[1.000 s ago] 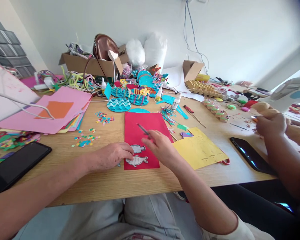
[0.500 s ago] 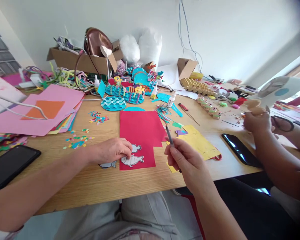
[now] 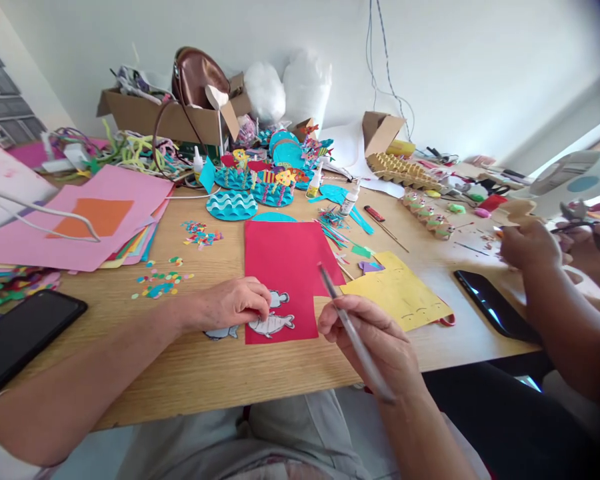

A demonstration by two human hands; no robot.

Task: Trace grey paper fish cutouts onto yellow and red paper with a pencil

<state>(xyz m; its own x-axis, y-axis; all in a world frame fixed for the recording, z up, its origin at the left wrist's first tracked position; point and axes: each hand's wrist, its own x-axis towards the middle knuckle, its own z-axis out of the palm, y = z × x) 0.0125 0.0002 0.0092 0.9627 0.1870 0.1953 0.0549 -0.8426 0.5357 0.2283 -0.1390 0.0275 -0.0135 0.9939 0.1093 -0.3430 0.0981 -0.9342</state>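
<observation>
My left hand (image 3: 245, 303) rests on the lower left of a red paper sheet (image 3: 285, 250), its fingers bent together and pressing on a grey-and-white fish cutout (image 3: 275, 325). A second cutout (image 3: 280, 299) lies just above, partly under the fingers. Beside the sheet's left edge, another grey fish cutout (image 3: 223, 332) is half hidden beneath my hand. Raised over the table to the right, my right hand (image 3: 370, 327) grips a slim grey pen (image 3: 353, 333), its dark end pointing up and left toward the red sheet.
A yellow sheet (image 3: 405, 290) lies right of the red one. Phones sit at left (image 3: 35, 333) and right (image 3: 490, 303). Paper dots (image 3: 163, 283), glue bottles (image 3: 350, 199) and blue sea crafts (image 3: 231, 205) surround the work. At right, another person's hands (image 3: 533, 247) hold scissors and a tan piece.
My right hand has tilted the pen, so more of its shaft shows and its dark end leans left. The left hand stays on the cutouts. The neighbour's scissors have turned upward.
</observation>
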